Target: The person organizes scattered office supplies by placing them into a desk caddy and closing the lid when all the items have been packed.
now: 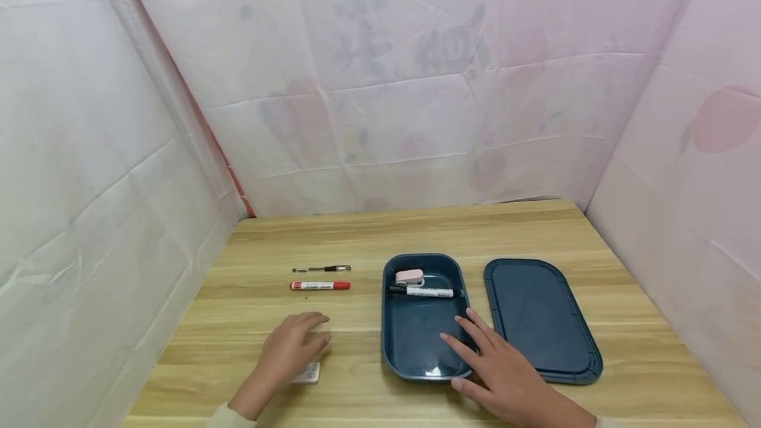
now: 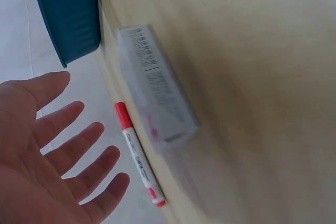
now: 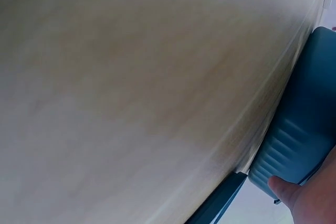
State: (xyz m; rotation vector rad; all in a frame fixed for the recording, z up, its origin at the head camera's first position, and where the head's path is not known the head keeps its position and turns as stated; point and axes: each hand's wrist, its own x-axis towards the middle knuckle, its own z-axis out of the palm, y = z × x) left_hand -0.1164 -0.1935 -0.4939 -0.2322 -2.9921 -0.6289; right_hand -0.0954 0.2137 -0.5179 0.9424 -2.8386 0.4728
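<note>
- While the left hand [image 1: 291, 347] hangs above the left part of the tabletop [image 1: 351, 401], its fingers are loosely spread, the thumb stands apart from them, and it has hold of nothing.
- The right hand [image 1: 511, 375] is at the near right corner of the tray [image 1: 413, 342], fingers fanned and nearly straight over the rim, thumb against the outer wall; it touches the tray without closing round it.
- The box [image 1: 307, 373], white with a barcode on one face, lies on the tabletop below the left hand, toward the near edge and partly hidden in the head view; the left wrist view shows it apart from the fingers.
- The tray, dark blue, sits right of the tabletop's middle.
- Inside the tray, the black marker [image 1: 429, 292] lies crosswise, cap toward the left edge; the pink-and-white item [image 1: 409, 276] is just behind it, near the tray's far left corner.
- The lid [image 1: 538, 316], also dark blue, lies flat between the tray and the tabletop's right edge.
- Beyond the left hand, the red marker [image 1: 320, 286] lies roughly parallel to the far edge, cap toward the tray.
- The pen [image 1: 322, 269] lies just behind it, nearer the far edge.
- Pale printed cloth [image 1: 410, 98] rises behind the far edge.
</note>
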